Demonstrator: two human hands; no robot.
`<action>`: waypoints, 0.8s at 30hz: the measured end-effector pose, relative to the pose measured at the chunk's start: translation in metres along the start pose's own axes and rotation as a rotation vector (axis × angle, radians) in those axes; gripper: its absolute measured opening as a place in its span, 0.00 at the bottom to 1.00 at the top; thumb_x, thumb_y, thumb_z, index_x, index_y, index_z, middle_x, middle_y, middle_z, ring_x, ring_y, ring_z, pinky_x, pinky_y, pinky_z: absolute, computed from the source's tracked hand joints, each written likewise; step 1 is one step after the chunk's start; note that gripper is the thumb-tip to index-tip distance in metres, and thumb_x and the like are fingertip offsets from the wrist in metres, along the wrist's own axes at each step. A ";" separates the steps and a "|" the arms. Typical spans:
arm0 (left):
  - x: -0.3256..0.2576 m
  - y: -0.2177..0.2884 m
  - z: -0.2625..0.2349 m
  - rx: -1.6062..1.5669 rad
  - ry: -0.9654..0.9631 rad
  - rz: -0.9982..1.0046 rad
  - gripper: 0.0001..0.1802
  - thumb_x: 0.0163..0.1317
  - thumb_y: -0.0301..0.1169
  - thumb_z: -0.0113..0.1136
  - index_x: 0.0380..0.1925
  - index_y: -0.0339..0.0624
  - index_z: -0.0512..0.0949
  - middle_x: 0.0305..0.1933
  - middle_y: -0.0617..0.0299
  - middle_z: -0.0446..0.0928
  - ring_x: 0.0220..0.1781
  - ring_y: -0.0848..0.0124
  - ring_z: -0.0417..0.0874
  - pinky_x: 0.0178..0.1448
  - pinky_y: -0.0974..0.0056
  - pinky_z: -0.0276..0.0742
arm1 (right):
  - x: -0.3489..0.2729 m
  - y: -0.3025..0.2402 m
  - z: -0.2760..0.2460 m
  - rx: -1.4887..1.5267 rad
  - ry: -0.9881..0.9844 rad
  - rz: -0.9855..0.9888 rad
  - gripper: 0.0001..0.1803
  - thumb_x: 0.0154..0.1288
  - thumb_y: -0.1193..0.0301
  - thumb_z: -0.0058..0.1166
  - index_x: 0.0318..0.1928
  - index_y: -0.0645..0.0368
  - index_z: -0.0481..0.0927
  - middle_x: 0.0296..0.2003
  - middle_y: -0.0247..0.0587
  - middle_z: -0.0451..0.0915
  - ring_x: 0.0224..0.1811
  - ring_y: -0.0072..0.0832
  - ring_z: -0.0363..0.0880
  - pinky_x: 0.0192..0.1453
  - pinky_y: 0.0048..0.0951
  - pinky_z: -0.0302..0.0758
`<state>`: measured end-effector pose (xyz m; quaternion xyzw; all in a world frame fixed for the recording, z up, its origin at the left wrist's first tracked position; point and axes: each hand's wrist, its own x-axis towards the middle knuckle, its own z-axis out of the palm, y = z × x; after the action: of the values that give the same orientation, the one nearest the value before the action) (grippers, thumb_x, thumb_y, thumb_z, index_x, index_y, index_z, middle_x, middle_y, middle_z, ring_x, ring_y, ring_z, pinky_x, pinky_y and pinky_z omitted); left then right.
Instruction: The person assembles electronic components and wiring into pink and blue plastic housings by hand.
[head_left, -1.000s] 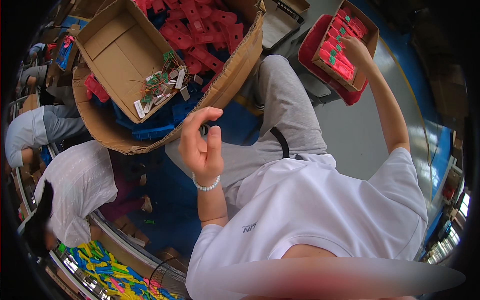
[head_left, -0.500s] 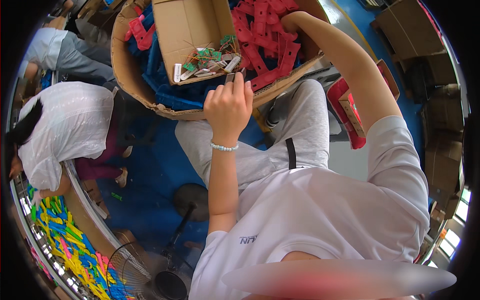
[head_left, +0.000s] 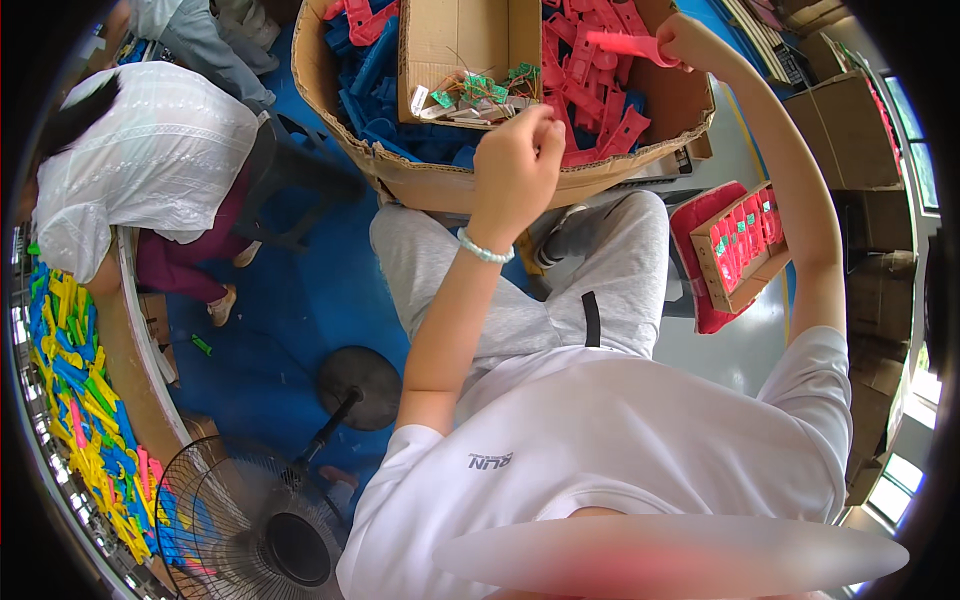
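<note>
My right hand (head_left: 692, 46) pinches one end of a red plastic part (head_left: 632, 47) and holds it out over the right side of a large round cardboard box (head_left: 440, 185). Closed, with the fingers curled, my left hand (head_left: 515, 175) hovers over the box's near rim; whatever it may hold is hidden. Inside the large box, more red plastic parts (head_left: 590, 90) lie on the right and blue plastic parts (head_left: 370, 80) on the left. A smaller open carton (head_left: 440, 40) sits on them, with green circuit boards (head_left: 483, 90), thin wires and white pieces at its near end.
Right of my knees, a small carton (head_left: 735, 290) with a row of red parts and green boards rests on a red cushion (head_left: 690, 225). A black fan (head_left: 290, 540) stands at lower left. Another person (head_left: 150, 150) sits at a bin of coloured plastic pieces (head_left: 80, 390).
My right hand has come up out of the red pile with one red part. My left hand has drawn back from the boards in the small carton. The whole view has shifted.
</note>
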<state>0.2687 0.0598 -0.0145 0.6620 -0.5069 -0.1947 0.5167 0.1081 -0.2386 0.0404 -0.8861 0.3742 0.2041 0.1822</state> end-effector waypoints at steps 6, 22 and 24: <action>0.087 0.051 0.025 -1.392 0.188 -0.216 0.22 0.63 0.30 0.62 0.54 0.34 0.70 0.27 0.60 0.77 0.34 0.64 0.84 0.40 0.61 0.82 | -0.096 -0.097 -0.005 -0.032 0.923 -0.584 0.06 0.61 0.75 0.58 0.35 0.65 0.83 0.30 0.46 0.83 0.33 0.40 0.83 0.39 0.36 0.80; 0.185 -0.028 -0.031 -1.215 0.189 -0.285 0.19 0.61 0.49 0.66 0.39 0.50 0.72 0.27 0.65 0.73 0.24 0.68 0.77 0.27 0.57 0.78 | 0.113 -0.037 0.090 0.085 0.653 -0.382 0.13 0.60 0.67 0.60 0.41 0.64 0.81 0.37 0.49 0.82 0.41 0.44 0.80 0.47 0.38 0.76; 0.188 -0.050 -0.032 -1.227 0.066 -0.282 0.19 0.60 0.45 0.69 0.41 0.47 0.74 0.31 0.63 0.75 0.31 0.70 0.79 0.34 0.61 0.81 | 0.100 -0.060 0.068 0.301 0.803 -0.373 0.11 0.63 0.70 0.58 0.42 0.64 0.80 0.36 0.47 0.81 0.38 0.38 0.81 0.44 0.35 0.77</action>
<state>0.3941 -0.0906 0.0044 0.3110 -0.1946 -0.4959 0.7871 0.2010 -0.2260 -0.0569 -0.9108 0.2749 -0.2477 0.1830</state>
